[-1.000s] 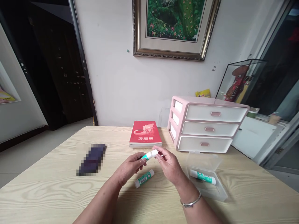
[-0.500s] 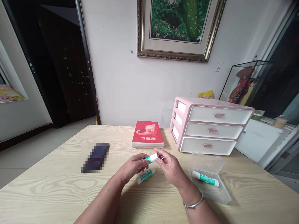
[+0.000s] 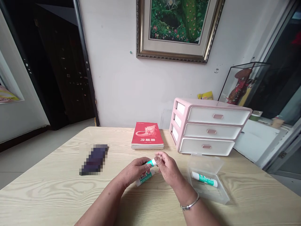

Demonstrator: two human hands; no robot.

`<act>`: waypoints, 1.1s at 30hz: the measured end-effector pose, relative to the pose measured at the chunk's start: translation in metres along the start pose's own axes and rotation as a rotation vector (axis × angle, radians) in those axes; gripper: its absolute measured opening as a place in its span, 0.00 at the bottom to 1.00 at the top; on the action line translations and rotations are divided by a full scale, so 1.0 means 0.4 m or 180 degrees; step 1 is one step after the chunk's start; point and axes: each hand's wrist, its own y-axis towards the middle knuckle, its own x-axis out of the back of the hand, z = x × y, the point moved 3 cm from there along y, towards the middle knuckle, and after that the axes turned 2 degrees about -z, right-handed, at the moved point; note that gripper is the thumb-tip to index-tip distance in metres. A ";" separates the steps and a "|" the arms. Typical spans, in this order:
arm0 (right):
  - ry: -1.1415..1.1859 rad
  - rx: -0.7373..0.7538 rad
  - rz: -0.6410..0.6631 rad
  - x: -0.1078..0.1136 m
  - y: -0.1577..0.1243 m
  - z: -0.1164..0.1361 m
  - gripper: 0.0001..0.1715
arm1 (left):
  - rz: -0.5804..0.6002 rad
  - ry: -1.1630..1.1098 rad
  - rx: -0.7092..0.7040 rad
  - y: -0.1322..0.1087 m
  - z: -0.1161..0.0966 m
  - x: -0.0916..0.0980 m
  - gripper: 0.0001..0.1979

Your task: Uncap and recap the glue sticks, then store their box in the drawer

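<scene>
Here's the glue stick [image 3: 151, 162], up between the two hands, above the bench [image 3: 54, 194], tilted with its white end towards the right. The left hand [image 3: 137, 168] has it in a firm, narrow grip, thumb along the green barrel. The right hand [image 3: 169, 168] is at the white end, thumb against it, fingers curled; whether that grip pinches the end or merely touches it, I can't tell.

Right below, a second glue stick [image 3: 146, 179] lies on the bench, its upper part covered by the left fingers. Over to the right, just beside the right forearm, a clear box [image 3: 217, 197] sits with its lid raised, and a third glue stick [image 3: 204, 179] lies inside. Beyond the hands, red-covered books [image 3: 147, 135] in a flat stack, and next to them the pink drawer unit [image 3: 211, 125], drawers closed, hemming in the far right. A dark item [image 3: 94, 160] lies off to the left, blurred into blocks, impossible to name.

Fingers hide much of the held stick's barrel; the picture frame [image 3: 171, 56] on the wall is cut off at the top.
</scene>
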 end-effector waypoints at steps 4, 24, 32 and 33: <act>0.0219 0.0201 0.0269 0.003 -0.004 0.008 0.23 | 0.0012 -0.0117 -0.0010 -0.001 -0.006 0.015 0.18; -0.0853 -0.0183 -0.0143 -0.003 0.006 -0.018 0.28 | -0.0571 0.1845 -0.0705 -0.002 -0.010 -0.001 0.11; -0.1151 -0.0471 -0.0165 -0.006 0.013 -0.038 0.33 | -0.0770 0.2251 -0.0802 -0.003 -0.013 -0.014 0.11; -0.1118 -0.0523 -0.0175 -0.006 0.013 -0.040 0.34 | -0.0773 0.2264 -0.0787 -0.004 -0.011 -0.016 0.11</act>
